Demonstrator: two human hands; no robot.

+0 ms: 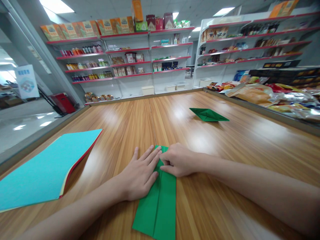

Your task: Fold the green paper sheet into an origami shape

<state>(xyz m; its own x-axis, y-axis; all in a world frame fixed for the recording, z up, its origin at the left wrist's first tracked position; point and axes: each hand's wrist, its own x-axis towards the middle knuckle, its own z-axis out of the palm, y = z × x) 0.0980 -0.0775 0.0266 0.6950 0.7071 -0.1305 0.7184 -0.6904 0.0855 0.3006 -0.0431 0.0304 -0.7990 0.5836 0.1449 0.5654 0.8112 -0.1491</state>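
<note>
A long strip of folded green paper (166, 200) lies on the wooden table in front of me, with a crease or seam running along its length. My left hand (142, 175) rests flat on its left side, fingers spread and pointing away from me. On the far right part of the strip, my right hand (178, 160) is curled, its fingers bent and pressed near the middle seam. Whether those fingers pinch the paper or only press on it, I cannot tell. Farther back to the right sits a folded dark green paper piece (209, 115) with pointed ends.
At the left lies a stack of coloured paper (47, 170), light blue on top with yellow and red edges below. The wooden table (120, 133) has a raised rim. Packaged snacks (255, 95) are heaped beyond its right edge. Stocked shelves (131, 50) stand behind.
</note>
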